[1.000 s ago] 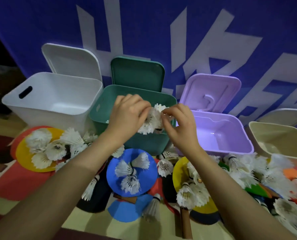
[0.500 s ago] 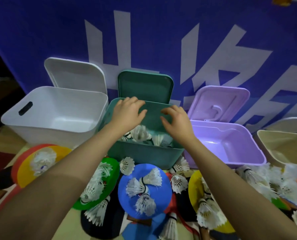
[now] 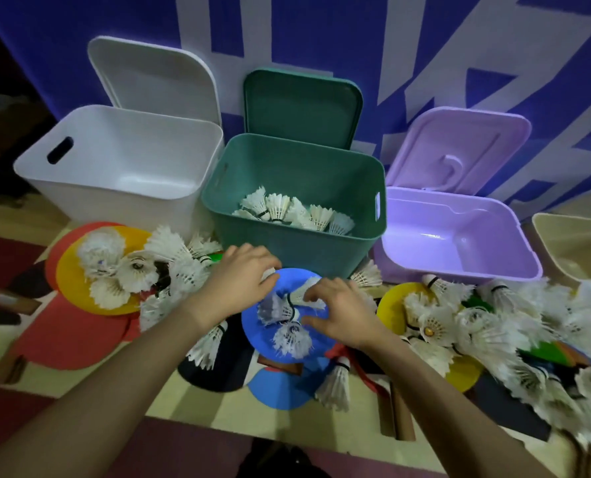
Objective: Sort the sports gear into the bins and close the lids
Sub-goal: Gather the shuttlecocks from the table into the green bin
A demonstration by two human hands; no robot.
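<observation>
The shuttlecocks (image 3: 280,310) on the blue paddle (image 3: 287,326) are the target now: three or so lie clustered on its face, just in front of the green bin (image 3: 297,243). Half a second ago both hands hovered over that bin's mouth, letting a bunch go; now that bunch lies in the bin (image 3: 294,212) with the others on its floor, and the hands have come back down to the pile. So one load is delivered and the next gathering has begun (the sorting rule looks like shuttlecocks into green, though that is a judgement).

The left hand (image 3: 242,281) lies palm-down over the paddle's far left edge, fingers curled onto a shuttlecock at its fingertips; whether it truly grips it I cannot tell. The right hand (image 3: 338,312) comes in from the right, thumb and forefinger closing on the feathers of the upper shuttlecock, a pinch that looks begun and not yet firm. Both forearms reach forward and converge on the paddle.

Much remains: heaps of shuttlecocks lie on the yellow paddle (image 3: 76,288) to the left and across the right side of the floor (image 3: 494,326), the white bin (image 3: 114,188) and purple bin (image 3: 459,257) hold nothing visible, and every lid stands open.
</observation>
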